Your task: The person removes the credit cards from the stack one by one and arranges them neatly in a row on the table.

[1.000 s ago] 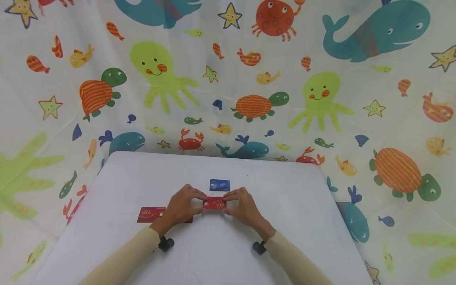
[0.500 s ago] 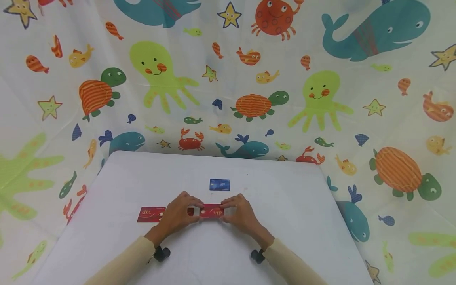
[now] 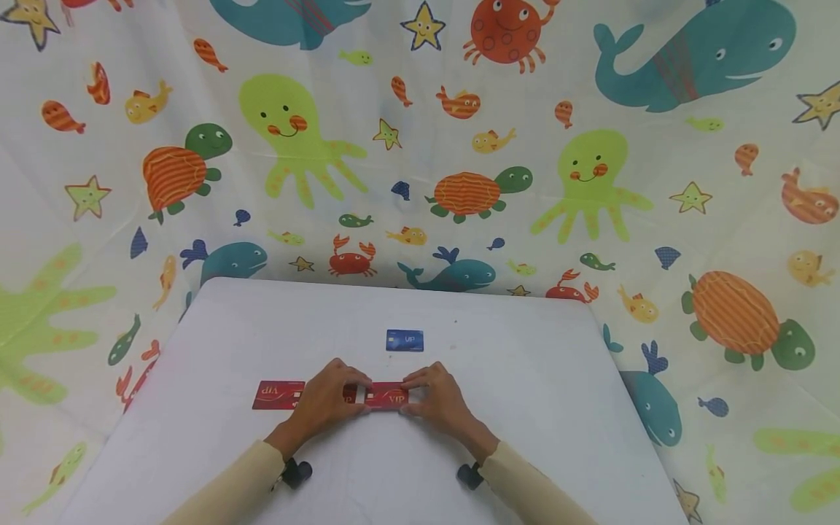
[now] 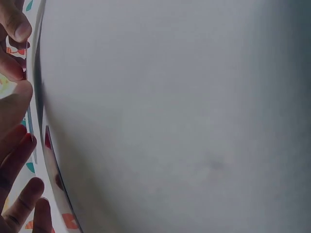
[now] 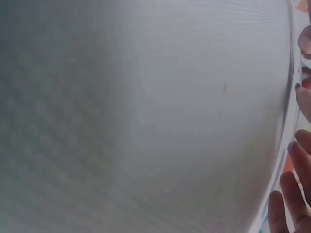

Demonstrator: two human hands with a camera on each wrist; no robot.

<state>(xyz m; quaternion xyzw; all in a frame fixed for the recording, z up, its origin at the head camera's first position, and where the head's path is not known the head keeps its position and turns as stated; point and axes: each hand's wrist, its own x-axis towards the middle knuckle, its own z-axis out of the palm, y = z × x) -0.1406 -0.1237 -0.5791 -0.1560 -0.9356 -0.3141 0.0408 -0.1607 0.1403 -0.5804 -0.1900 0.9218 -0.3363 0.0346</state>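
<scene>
Between my two hands is a red VIP card [image 3: 386, 397], close to the white tabletop. My left hand [image 3: 324, 399] pinches its left end with fingertips and thumb; my right hand [image 3: 442, 402] pinches the right end. Just left of it, a second red card [image 3: 350, 394] shows partly in the gap of my left hand, the rest hidden behind the hand. Farther left lies another red VIP card [image 3: 278, 394]. A blue VIP card [image 3: 405, 340] lies beyond the held card. Only fingertips show at the edges of both wrist views.
A white table [image 3: 538, 364] spreads beneath the hands. Behind it hangs a curtain [image 3: 407, 160] printed with sea animals. A small dark wrist camera [image 3: 297, 474] is strapped to the left wrist, and another dark camera [image 3: 469, 475] to the right.
Both hands have drawn the held red card toward the person and slightly left, away from the blue card and into line with the other red cards. Those cards and the blue one stay put.
</scene>
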